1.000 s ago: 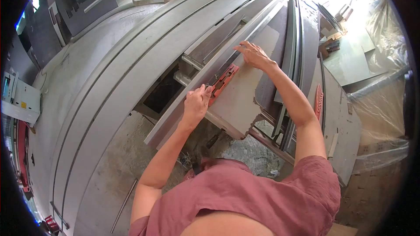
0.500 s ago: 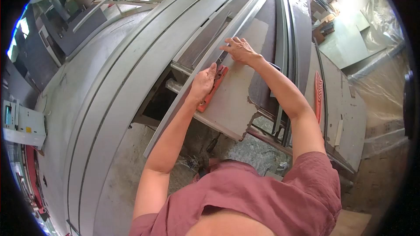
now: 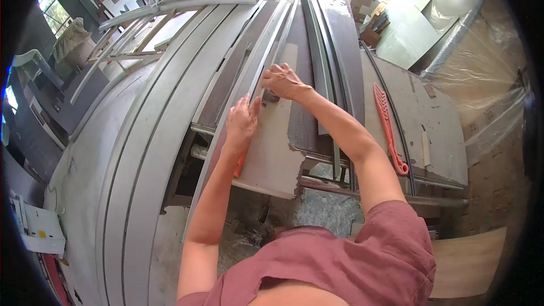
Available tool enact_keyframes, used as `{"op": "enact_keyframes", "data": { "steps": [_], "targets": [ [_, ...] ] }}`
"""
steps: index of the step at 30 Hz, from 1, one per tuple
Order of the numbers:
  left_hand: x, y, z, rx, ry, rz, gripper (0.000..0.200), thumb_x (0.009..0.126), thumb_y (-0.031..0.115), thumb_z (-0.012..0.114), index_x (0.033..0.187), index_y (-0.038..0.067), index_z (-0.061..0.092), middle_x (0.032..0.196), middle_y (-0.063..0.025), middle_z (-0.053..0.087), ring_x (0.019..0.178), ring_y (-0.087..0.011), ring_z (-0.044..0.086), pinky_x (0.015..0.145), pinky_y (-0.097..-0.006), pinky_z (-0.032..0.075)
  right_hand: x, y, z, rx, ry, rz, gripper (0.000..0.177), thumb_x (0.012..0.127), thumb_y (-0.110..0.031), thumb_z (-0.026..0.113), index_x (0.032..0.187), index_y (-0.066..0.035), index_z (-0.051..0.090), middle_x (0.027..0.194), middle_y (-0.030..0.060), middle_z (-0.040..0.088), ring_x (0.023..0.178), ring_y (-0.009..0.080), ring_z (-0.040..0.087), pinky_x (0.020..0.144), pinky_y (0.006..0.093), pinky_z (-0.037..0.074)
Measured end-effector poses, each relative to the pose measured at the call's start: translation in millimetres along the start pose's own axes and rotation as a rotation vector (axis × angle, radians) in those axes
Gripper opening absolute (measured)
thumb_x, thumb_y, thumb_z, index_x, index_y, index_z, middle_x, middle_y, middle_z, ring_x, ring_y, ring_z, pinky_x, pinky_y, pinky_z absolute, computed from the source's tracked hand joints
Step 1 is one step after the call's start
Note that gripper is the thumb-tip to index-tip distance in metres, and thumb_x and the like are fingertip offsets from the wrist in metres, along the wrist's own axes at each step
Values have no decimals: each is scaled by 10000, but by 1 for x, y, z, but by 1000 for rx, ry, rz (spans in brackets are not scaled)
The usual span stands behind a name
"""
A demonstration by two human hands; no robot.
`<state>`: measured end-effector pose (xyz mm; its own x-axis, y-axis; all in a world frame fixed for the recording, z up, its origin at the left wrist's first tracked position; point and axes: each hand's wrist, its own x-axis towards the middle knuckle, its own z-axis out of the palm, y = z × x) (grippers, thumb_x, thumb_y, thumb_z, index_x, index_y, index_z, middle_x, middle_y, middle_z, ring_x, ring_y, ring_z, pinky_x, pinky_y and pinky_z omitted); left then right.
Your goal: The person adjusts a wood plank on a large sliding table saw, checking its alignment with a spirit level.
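Ok, L hand (image 3: 242, 123) extended, R hand (image 3: 282, 83) curled, both at strip (image 3: 256, 62), grips unclear

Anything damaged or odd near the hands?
Yes: the pale board to the right of the left hand looks damaged. Its near right corner is ragged and dark-edged, as if chipped or torn, while its near edge runs fairly straight. The cause isn't visible.

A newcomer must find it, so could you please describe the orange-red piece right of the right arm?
Start at the large pale board right of the person's right arm. Near its left edge lies a long orange-red piece, ridged at the far end. Its colour sets it apart from the slim dark strip beside it.
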<state>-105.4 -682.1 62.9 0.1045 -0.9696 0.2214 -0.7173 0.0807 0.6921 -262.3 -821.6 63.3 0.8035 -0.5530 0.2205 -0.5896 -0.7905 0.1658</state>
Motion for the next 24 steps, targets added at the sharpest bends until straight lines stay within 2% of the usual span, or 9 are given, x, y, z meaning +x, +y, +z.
{"op": "enact_keyframes", "data": {
  "steps": [2, 4, 8, 11, 17, 21, 22, 23, 24],
  "targets": [
    [-20, 5, -16, -19, -9, 51, 665, 954, 504, 336, 1263, -75, 441, 1257, -224, 503, 1211, -337, 440, 1022, -339, 318, -23, 8, -22, -11, 40, 55, 234, 800, -102, 567, 976, -234, 649, 1072, -28, 589, 1097, 191, 496, 918, 382, 373],
    [-47, 4, -32, -267, -64, 98, 602, 972, 443, 351, 1267, -75, 438, 1233, -200, 527, 1181, -303, 478, 1004, -345, 344, -57, 27, -34, 38, 99, 61, 256, 797, -51, 548, 974, -210, 643, 1080, -18, 586, 1109, 190, 493, 922, 390, 373],
    [-133, 3, -81, -866, -185, -138, 473, 965, 346, 448, 1257, -26, 475, 1135, -122, 584, 1025, -176, 573, 906, -277, 421, -152, 61, -45, 28, 113, 119, 300, 739, 26, 554, 966, -156, 627, 1123, 5, 571, 1144, 210, 487, 942, 412, 372],
    [-192, 1, -109, -883, -82, -305, 435, 939, 323, 515, 1224, -5, 507, 1070, -93, 606, 956, -142, 593, 847, -270, 452, -228, 63, -23, 3, 59, 107, 306, 711, 37, 577, 954, -144, 617, 1171, 24, 537, 1174, 244, 465, 961, 443, 378],
    [-268, -33, -122, -892, 303, -624, 337, 858, 109, 551, 1174, -6, 539, 835, -22, 573, 755, -107, 545, 731, -250, 463, -294, -25, -31, 140, -66, 13, 270, 685, 13, 612, 920, -117, 645, 1178, 79, 502, 1166, 301, 444, 936, 430, 405],
    [-308, -29, -137, -806, 285, -589, 327, 862, 138, 551, 1172, 37, 563, 828, -5, 553, 761, -89, 523, 712, -242, 449, -315, -65, -30, 137, -194, -58, 304, 725, -12, 586, 1012, -96, 642, 1188, 155, 495, 1178, 384, 411, 978, 480, 371],
    [-320, -28, -140, -810, 334, -595, 316, 865, 133, 553, 1172, 60, 567, 802, 5, 550, 740, -73, 508, 699, -234, 440, -323, -59, -21, 118, -229, -188, 334, 703, 5, 581, 1018, -90, 636, 1177, 170, 493, 1159, 406, 410, 980, 498, 366],
    [-334, -28, -146, -816, 342, -591, 311, 862, 129, 568, 1165, 59, 566, 770, 11, 542, 726, -63, 501, 682, -233, 429, -326, -56, -16, 113, -417, -208, 330, 694, 1, 568, 1004, -86, 641, 1200, 177, 471, 1157, 418, 390, 979, 510, 355],
    [-343, -32, -142, -832, 419, -561, 302, 861, 133, 581, 1153, 55, 568, 743, 16, 531, 712, -60, 495, 670, -234, 423, -312, -59, -26, 129, -416, -339, 243, 768, -43, 557, 997, -69, 634, 1038, 165, 567, 997, 363, 526, 862, 454, 438]
  ]
}}
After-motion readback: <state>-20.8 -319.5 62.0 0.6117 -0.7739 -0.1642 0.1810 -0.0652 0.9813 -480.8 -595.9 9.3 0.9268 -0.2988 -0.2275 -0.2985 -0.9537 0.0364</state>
